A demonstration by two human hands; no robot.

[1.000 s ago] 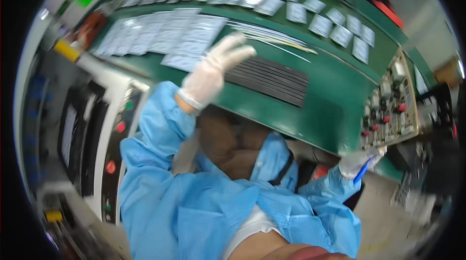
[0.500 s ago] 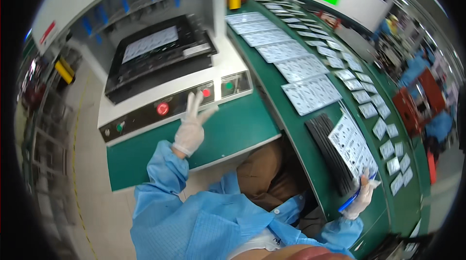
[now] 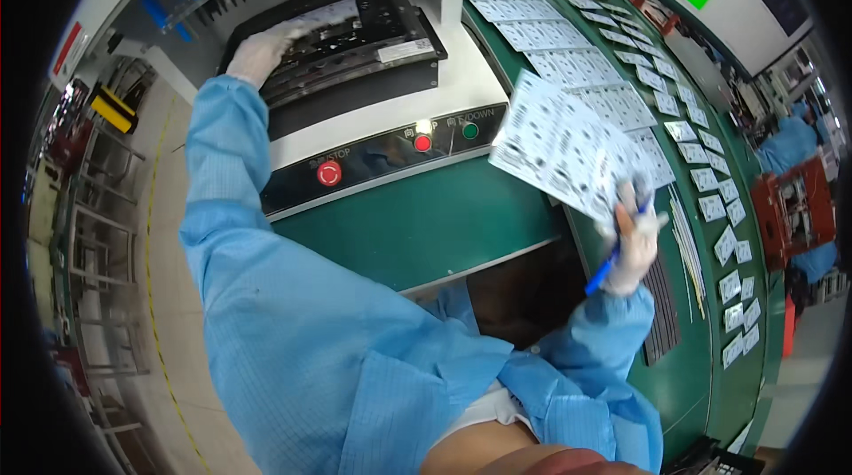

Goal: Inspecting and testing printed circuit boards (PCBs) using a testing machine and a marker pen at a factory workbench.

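My left hand, in a white glove, reaches into the machine over the black fixture. Its fingers are closed at the near edge of a white circuit board panel, which looks tilted up off the fixture; the fingertips are blurred. Over the bench edge, my gloved right hand grips another white circuit board panel by its lower right corner, holding it in the air at a slant. A blue pen is also tucked in the right hand.
A control strip with a red stop button, a smaller red button and a green button fronts the machine. Overlapping panels and several small boards lie on the green bench. Dark strips rest near its edge.
My left hand has moved from above the control strip into the machine, onto the panel there. My right hand has lifted its panel off the bench and brought it left, toward the machine.
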